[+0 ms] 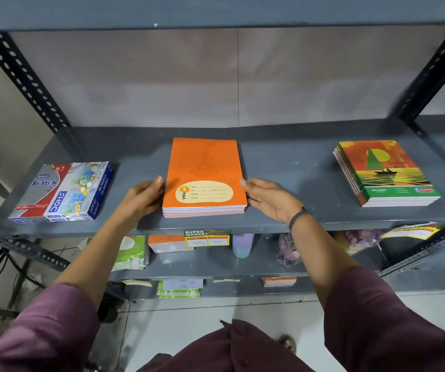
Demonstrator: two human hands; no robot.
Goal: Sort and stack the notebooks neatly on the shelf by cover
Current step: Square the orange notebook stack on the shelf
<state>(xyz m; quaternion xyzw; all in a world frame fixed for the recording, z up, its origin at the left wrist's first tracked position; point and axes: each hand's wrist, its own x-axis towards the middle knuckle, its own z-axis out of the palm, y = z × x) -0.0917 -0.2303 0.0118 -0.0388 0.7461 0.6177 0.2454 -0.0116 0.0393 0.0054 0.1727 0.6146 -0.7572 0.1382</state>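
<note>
At the bottom of the frame, two arms in maroon sleeves reach up and forward toward a grey metal shelf (283, 157). Lower shelves below it, in the lower centre of the frame, hold more orange and green notebooks, a pale cup and a yellow-and-green price tag on the shelf edge. At the centre of the frame, a stack of orange notebooks (205, 175) lies flat near the front edge of the shelf, its cream label facing up. The left hand (142, 197) rests against the stack's left side, fingers held together and slightly curled. The right hand (269, 201), with a dark band at the wrist, sits flat at the stack's right side, fingers straight and together, palm facing the stack; it grips nothing. At the left of the frame lie boxes of oil pastels (65, 191). At the right, well apart, sits a stack of green sailboat notebooks (385, 173). Farther back stands a plain wall.
</note>
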